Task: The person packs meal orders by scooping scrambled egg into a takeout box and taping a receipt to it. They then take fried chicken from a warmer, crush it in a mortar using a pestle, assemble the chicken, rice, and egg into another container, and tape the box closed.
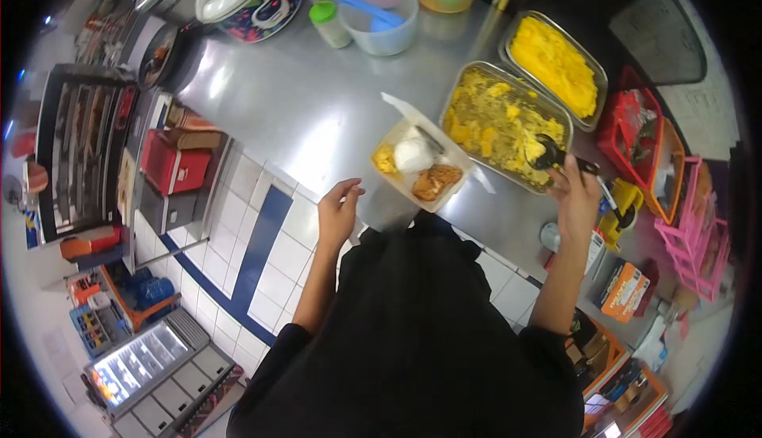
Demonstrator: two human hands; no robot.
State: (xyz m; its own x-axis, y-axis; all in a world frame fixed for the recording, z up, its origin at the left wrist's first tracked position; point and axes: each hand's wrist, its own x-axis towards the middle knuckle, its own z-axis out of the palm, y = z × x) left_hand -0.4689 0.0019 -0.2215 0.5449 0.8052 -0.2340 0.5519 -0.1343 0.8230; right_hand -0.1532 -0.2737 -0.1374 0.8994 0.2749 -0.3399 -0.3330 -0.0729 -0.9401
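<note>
My right hand (578,194) is closed round the handle of a black serving spoon (551,153). The spoon's bowl, with some yellow food on it, rests in a metal tray (474,152) of scrambled egg (484,113), which covers the bottom only in patches. Left of that tray, an open paper food box (420,202) holds a mound of white rice (413,154), a brown fried piece (437,182) and a little egg (385,159). My left hand (339,206) hovers by the counter's front edge, left of the box, fingers loosely bent and apart, with nothing in it.
A fuller tray of egg (553,65) adjoins the first. Along the back stand a rice cooker (250,5), a green-capped shaker (329,24) and a tub with a blue scoop (379,29). Red and orange baskets (635,132) and a pink rack (689,232) line the right side.
</note>
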